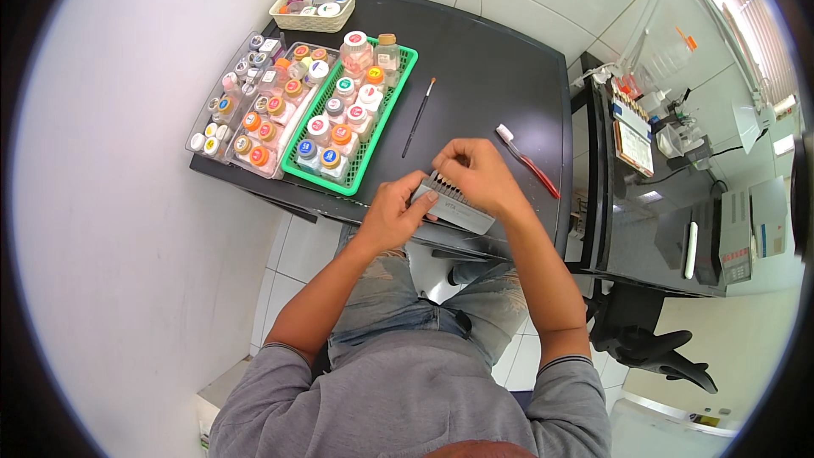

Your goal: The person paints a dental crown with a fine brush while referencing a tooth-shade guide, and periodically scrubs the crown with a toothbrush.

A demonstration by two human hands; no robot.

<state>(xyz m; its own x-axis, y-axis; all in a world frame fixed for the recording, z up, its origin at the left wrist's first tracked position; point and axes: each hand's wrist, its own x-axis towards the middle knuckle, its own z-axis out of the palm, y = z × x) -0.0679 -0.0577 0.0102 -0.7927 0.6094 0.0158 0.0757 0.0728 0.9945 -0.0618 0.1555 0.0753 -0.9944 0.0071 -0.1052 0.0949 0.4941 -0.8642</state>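
Note:
A grey dental shade guide [458,211], a long holder with a row of tooth-coloured tabs [444,181] along its top, is held tilted at the table's near edge. My left hand [395,212] grips its left end, thumb lying across the front face. Over the top of the row, my right hand [480,171] is closed, with thumb and fingers pinched at a shade tab near the left end. The right fingers partly hide the tabs behind them.
A thin brush [418,117] and a red-handled toothbrush [527,161] lie on the black table [483,59]. At left stand a green basket [410,68] of jars, clear trays [193,141] of small containers and a cream basket [312,23]. Another black desk [640,242] is at right.

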